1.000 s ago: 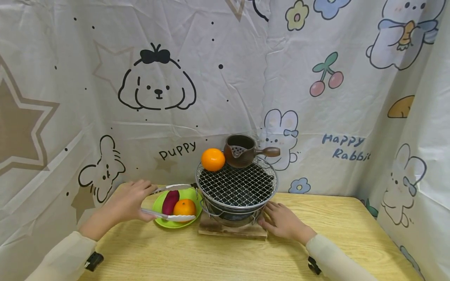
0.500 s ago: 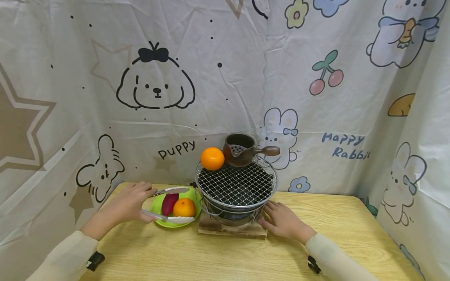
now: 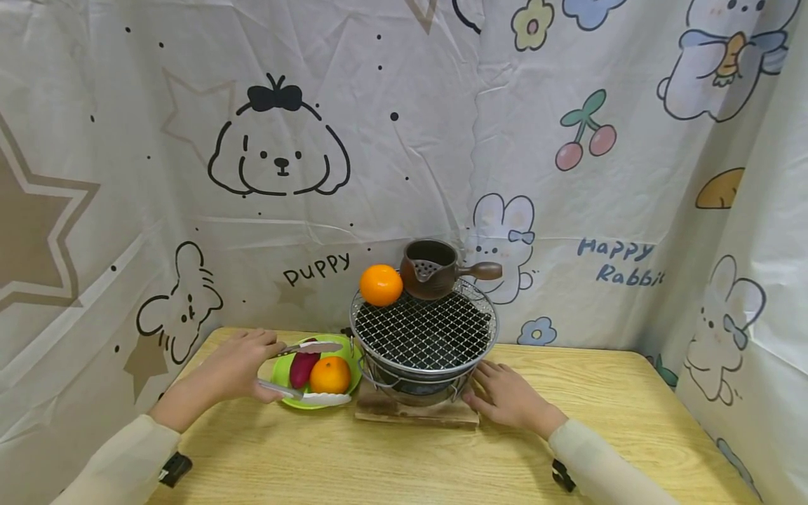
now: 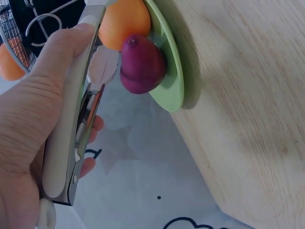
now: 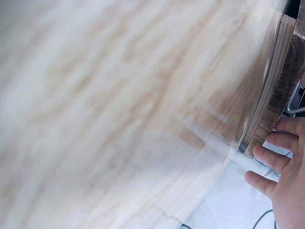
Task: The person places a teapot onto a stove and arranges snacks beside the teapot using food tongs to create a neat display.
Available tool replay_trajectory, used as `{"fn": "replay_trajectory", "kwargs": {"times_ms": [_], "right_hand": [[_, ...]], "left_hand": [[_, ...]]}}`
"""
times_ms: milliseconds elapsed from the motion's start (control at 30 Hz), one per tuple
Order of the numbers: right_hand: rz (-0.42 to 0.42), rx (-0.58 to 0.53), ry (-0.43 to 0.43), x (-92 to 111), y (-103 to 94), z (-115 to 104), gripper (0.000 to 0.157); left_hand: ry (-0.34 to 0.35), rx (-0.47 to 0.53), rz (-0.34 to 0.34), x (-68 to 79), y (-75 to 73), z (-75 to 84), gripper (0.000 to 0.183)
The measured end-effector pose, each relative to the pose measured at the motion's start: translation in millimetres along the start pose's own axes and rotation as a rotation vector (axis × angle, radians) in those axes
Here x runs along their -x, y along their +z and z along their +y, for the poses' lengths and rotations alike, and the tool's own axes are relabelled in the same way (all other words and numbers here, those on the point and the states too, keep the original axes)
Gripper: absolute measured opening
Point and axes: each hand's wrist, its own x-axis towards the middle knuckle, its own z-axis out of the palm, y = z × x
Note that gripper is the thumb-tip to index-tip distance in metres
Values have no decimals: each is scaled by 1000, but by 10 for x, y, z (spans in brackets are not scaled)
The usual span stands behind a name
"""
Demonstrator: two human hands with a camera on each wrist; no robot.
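Note:
My left hand holds a pair of tongs, arms spread apart with white scalloped tips. They reach over a green plate that carries an orange and a dark purple, elongated fruit or vegetable. One tip lies in front of the orange, the other behind it, with nothing pinched. On the right, my right hand rests with extended fingers beside the wooden board under a round grill; its fingertips are at the board's edge.
At the back of the grill mesh, another orange sits beside a brown side-handled pot. The grill has wire legs and side handles, close to the plate. A printed curtain hangs behind and beside the wooden table.
The left hand and tongs have shifted slightly, the rear tong arm dropping lower over the plate. The head view has tilted a little. My right hand stays in place by the board.

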Motion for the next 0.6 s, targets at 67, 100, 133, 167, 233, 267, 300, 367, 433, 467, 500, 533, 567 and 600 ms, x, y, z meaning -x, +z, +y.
{"fn": "replay_trajectory", "kwargs": {"times_ms": [67, 100, 133, 167, 233, 267, 300, 367, 433, 467, 500, 533, 567, 600], "right_hand": [[0, 3, -2, 0, 3, 3, 59], [0, 3, -2, 0, 4, 6, 59], [-1, 3, -1, 0, 5, 7, 59], [-2, 3, 0, -1, 6, 9, 59], [-5, 1, 2, -2, 6, 11, 59], [-7, 1, 2, -2, 6, 12, 59], [-7, 1, 3, -4, 7, 13, 59], [-7, 4, 2, -5, 10, 15, 59], [-4, 6, -2, -6, 11, 15, 59], [-6, 5, -2, -5, 10, 14, 59], [-8, 4, -2, -4, 8, 12, 59], [-9, 5, -2, -2, 6, 10, 60], [-10, 5, -3, -1, 4, 9, 59], [-10, 4, -3, -1, 3, 8, 59]], "left_hand": [[5, 4, 1, 0, -1, 3, 70], [7, 5, 1, -1, -2, 5, 69], [6, 5, -1, -1, -1, 6, 68], [8, 5, -2, -2, -3, 6, 67], [11, 6, -6, -7, -9, 10, 64], [12, 5, -8, -11, -11, 10, 63], [14, 4, -10, -14, -10, 10, 62], [13, 3, -14, -17, -8, 8, 61], [11, 6, -18, -18, -8, 5, 61], [8, 9, -21, -17, -9, 6, 62], [5, 12, -25, -18, -11, 6, 61], [1, 17, -30, -19, -15, 6, 61], [-2, 21, -34, -22, -20, 7, 61], [-3, 24, -39, -26, -25, 7, 61]]}}
